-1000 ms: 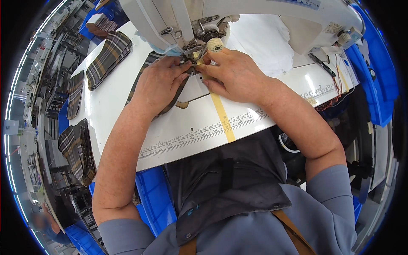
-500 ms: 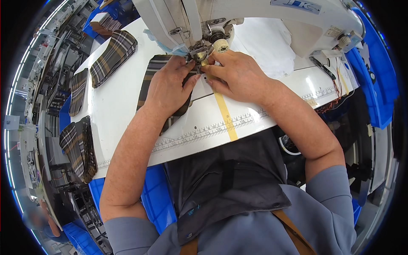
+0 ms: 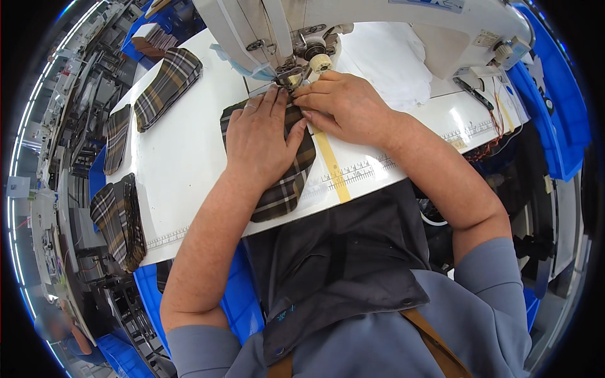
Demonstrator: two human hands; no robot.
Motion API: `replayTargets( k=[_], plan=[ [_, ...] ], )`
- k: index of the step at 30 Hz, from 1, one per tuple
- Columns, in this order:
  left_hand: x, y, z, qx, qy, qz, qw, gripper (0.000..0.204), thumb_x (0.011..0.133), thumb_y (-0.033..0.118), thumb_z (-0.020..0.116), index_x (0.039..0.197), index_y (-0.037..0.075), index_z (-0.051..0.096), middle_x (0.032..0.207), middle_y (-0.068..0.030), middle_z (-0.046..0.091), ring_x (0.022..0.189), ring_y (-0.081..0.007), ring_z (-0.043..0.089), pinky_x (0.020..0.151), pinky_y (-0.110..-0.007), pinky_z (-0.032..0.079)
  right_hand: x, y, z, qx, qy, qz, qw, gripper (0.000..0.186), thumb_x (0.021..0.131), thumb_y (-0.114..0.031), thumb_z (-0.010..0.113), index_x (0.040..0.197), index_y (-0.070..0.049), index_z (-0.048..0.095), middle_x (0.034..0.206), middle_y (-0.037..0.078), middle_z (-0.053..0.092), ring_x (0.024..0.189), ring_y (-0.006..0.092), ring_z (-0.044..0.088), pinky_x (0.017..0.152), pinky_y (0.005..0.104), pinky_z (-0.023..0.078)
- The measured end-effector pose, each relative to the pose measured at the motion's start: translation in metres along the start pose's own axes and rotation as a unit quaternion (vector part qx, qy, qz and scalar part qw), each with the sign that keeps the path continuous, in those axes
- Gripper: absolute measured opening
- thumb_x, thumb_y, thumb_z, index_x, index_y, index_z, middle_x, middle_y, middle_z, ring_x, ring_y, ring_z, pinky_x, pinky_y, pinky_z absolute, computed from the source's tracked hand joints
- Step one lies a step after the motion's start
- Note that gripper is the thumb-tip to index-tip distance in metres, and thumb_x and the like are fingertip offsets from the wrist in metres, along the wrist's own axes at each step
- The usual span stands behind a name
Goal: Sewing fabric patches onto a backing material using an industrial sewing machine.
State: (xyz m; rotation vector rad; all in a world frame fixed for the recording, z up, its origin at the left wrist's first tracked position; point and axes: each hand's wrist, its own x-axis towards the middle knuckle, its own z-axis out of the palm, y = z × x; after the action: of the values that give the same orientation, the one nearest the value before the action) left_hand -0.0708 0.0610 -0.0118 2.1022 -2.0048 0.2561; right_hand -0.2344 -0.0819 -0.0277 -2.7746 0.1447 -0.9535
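Note:
My left hand (image 3: 259,140) lies flat on a dark plaid fabric piece (image 3: 282,196), fingers stretched toward the sewing machine's presser foot (image 3: 290,80). The piece has brown, black and white checks and reaches almost to the table's front edge. Its far end runs in under the foot, partly covered by my fingers. Just right of the foot, my right hand (image 3: 348,108) has its fingers pressed together at the cloth's right edge, pinching it. The fingertips partly hide the exact grip.
Stacked plaid pieces (image 3: 169,88) lie at the table's far left, with another plaid bundle (image 3: 118,220) hanging over the left edge. White cloth (image 3: 387,63) sits behind my right hand. Black thread snips (image 3: 474,93) rest on the right. Blue bins (image 3: 558,132) flank the table (image 3: 183,170).
The plaid piece has swung round to the right and now shows more of its surface toward me. My left hand has gone from bent fingers near the foot to lying flat on it.

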Motion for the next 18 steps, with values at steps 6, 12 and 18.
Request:
replayTargets(
  k=[6, 12, 18],
  plan=[
    [-0.010, -0.006, 0.012, 0.030, 0.031, -0.004, 0.999, 0.064, 0.100, 0.040, 0.054, 0.150, 0.000, 0.050, 0.154, -0.0211, 0.052, 0.150, -0.0342, 0.040, 0.124, -0.055, 0.027, 0.002, -0.002, 0.000, -0.022, -0.009, -0.022, 0.999, 0.028, 0.085, -0.025, 0.074, 0.107, -0.008, 0.075, 0.103, 0.002, 0.074, 0.096, 0.0237, 0.064, 0.082, 0.0379, 0.057],
    [-0.011, -0.013, 0.002, -0.034, -0.040, -0.013, 0.999, 0.095, 0.091, 0.058, 0.064, 0.160, 0.000, 0.033, 0.164, -0.0222, 0.038, 0.157, -0.0334, 0.029, 0.127, -0.058, 0.017, 0.002, -0.003, -0.002, -0.044, -0.025, -0.028, 0.998, 0.041, 0.083, -0.038, 0.075, 0.108, -0.006, 0.074, 0.107, 0.002, 0.073, 0.097, 0.0239, 0.063, 0.079, 0.0387, 0.057],
    [-0.044, 0.004, -0.016, -0.080, -0.085, 0.006, 0.993, 0.123, 0.073, 0.070, 0.079, 0.160, -0.003, 0.031, 0.165, -0.0216, 0.035, 0.158, -0.0355, 0.027, 0.128, -0.055, 0.019, 0.001, -0.002, -0.002, -0.041, -0.027, -0.026, 0.998, 0.047, 0.080, -0.042, 0.076, 0.110, -0.006, 0.073, 0.113, 0.002, 0.072, 0.097, 0.0242, 0.062, 0.079, 0.0379, 0.057]
  ],
)
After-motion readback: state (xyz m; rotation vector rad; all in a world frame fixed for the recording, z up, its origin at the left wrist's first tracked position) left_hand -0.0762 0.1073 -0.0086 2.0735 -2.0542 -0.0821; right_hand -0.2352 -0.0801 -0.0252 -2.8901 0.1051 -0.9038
